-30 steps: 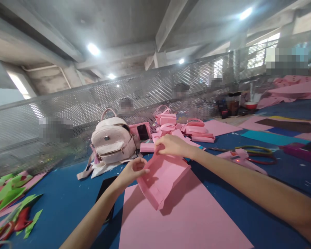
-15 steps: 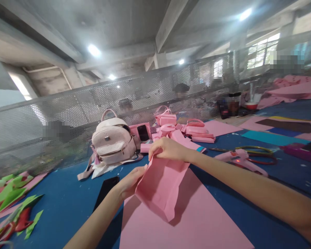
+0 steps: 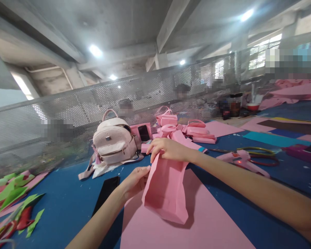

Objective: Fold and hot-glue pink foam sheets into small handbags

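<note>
A pink folded piece (image 3: 167,190), like a shallow open bag or box of foam or paper, stands tilted in front of me. My right hand (image 3: 168,150) reaches over its far edge, with bent fingers gripping it there. At its left upper edge my left hand (image 3: 137,178) pinches the rim between thumb and fingers; part of those fingers is hidden. Beneath lies a flat pink sheet (image 3: 202,221), on which the folded piece casts a shadow. A black phone (image 3: 106,193) is beside my left wrist.
Behind my hands stand a pale backpack (image 3: 115,143) and several small pink bags (image 3: 168,119). On the right are a pink glue gun (image 3: 240,158) with a lit light and scissors (image 3: 264,160). Red-handled scissors (image 3: 24,218) lie left among green scraps. A perforated metal screen (image 3: 80,103) closes the back.
The folded piece has turned, its lower end swinging right and its side walls showing more. My left hand has shifted slightly right; the right hand's fingers have moved on the upper edge.
</note>
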### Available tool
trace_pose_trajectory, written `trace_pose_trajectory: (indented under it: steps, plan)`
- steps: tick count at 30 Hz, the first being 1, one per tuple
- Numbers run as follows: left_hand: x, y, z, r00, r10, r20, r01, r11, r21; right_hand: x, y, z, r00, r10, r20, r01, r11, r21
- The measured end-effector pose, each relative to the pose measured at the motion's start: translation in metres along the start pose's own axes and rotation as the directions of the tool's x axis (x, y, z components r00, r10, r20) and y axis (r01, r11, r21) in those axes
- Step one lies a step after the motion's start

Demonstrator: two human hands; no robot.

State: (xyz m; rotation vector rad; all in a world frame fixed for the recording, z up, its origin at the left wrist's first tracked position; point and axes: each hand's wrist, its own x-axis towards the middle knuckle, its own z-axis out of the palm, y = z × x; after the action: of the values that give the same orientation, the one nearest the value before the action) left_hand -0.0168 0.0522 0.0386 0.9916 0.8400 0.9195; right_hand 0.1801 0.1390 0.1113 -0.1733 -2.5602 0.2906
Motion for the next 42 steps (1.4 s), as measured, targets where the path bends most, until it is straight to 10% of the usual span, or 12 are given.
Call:
trace_pose_trajectory:
  steps: [11,18,24,35,42]
  plan:
    - [-0.006,-0.004,0.024,0.998,-0.037,-0.052,0.032,0.996,-0.08,0.002,-0.006,0.001,0.998,-0.055,0.027,0.056,0.998,-0.036]
    - [-0.006,-0.005,0.024,0.996,0.058,-0.068,-0.059,0.998,-0.016,-0.002,-0.013,-0.012,0.951,0.276,-0.138,-0.276,0.961,0.016]
    - [-0.001,-0.007,0.026,0.978,0.183,-0.102,-0.175,0.981,0.078,-0.004,-0.013,-0.016,0.915,0.404,-0.002,-0.399,0.903,-0.161]
    - [0.006,-0.01,0.013,0.977,0.212,-0.017,-0.209,0.973,0.094,-0.007,-0.004,-0.027,0.943,0.308,-0.128,-0.327,0.929,-0.174]
    - [0.012,-0.014,0.011,0.942,0.304,-0.142,-0.304,0.952,0.022,0.004,-0.028,-0.017,0.978,-0.135,-0.16,0.047,0.887,-0.46]
